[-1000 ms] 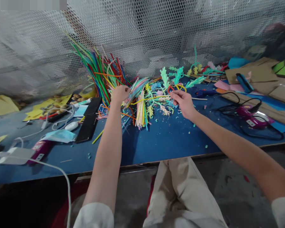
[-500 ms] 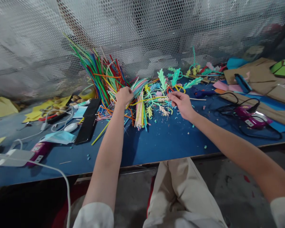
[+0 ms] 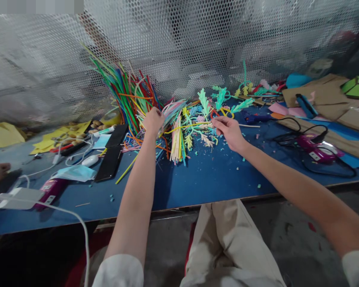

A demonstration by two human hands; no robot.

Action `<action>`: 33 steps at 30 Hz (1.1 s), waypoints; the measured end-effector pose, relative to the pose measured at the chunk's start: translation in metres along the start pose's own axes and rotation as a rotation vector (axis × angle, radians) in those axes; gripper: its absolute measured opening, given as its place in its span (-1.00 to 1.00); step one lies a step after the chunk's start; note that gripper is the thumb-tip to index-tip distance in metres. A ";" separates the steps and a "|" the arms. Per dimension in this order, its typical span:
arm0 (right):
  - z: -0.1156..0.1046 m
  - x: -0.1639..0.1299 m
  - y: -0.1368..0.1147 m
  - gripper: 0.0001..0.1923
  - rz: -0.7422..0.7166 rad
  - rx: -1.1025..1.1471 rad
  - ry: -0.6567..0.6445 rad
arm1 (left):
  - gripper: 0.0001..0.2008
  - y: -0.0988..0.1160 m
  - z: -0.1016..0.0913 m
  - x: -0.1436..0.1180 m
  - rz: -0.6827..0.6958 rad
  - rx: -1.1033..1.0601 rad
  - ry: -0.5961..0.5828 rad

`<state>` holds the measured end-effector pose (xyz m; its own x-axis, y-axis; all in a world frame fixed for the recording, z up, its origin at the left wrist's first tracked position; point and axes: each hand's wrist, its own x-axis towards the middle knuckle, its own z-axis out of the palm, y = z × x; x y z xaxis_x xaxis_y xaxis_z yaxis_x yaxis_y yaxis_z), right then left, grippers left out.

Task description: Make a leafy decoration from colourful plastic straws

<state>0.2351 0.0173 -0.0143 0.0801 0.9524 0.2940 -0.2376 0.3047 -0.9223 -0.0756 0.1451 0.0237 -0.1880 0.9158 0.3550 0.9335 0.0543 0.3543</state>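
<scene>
Straws (image 3: 131, 95) in many colours lean against the mesh wall at the far side of the blue bench (image 3: 203, 179). Left hand (image 3: 153, 120) is closed around a pastel bundle beside them. Right hand (image 3: 229, 131) pinches a yellow strip (image 3: 185, 126) stretched between both hands.

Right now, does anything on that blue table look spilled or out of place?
Yes. Small coloured scraps are strewn over the blue table near the right hand, like cutting crumbs. The left hand is in a splayed heap of coloured sticks, and a face mask lies crumpled among cables.
</scene>
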 end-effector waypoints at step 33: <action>-0.002 0.000 0.003 -0.46 0.006 -0.046 0.001 | -0.84 0.022 -0.096 0.030 0.299 -0.905 0.413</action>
<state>0.2361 0.0180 -0.0171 0.0802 0.9542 0.2883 -0.1934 0.2987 -0.9346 -0.0899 0.1356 0.1249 -0.2358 0.6256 0.7436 0.4130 -0.6281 0.6594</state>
